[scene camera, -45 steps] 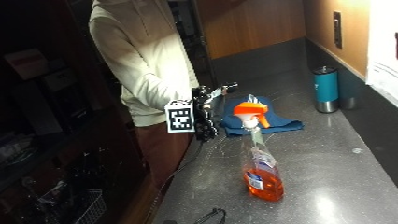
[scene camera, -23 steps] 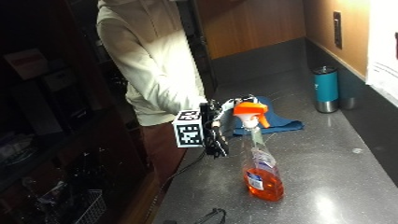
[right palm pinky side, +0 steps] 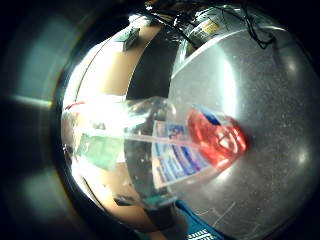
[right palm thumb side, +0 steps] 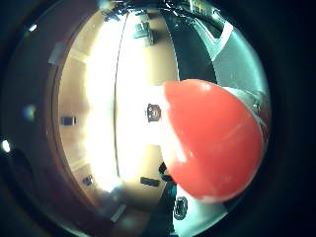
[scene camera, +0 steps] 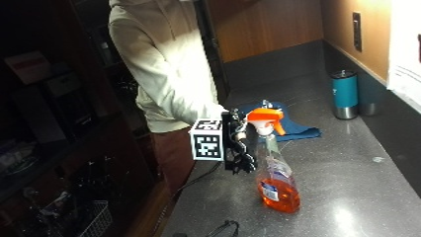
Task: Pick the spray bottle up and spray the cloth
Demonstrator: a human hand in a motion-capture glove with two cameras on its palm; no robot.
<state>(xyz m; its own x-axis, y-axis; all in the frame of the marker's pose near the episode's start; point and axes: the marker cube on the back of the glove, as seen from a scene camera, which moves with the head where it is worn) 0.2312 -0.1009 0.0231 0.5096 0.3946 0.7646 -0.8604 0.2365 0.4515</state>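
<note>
Reaching in from the side, I have my gloved right hand right beside the neck of the spray bottle, which stands upright on the grey counter with its long axis vertical and orange liquid pooled in its lower part. From my hand the bottle sits at about three o'clock in the outside view, its orange trigger head level with the top of my glove, nozzle pointing off toward four o'clock. Both palm views are filled by it: the clear body with its label in one, the orange head in the other, so it is very close to my palm. Whether my fingers have wrapped the neck or only hover beside it I cannot tell; the glove hides them. The blue cloth lies flat on the counter behind the bottle, near twelve o'clock from it, partly blocked by the trigger head. A teal tumbler stands well apart by the wall.
</note>
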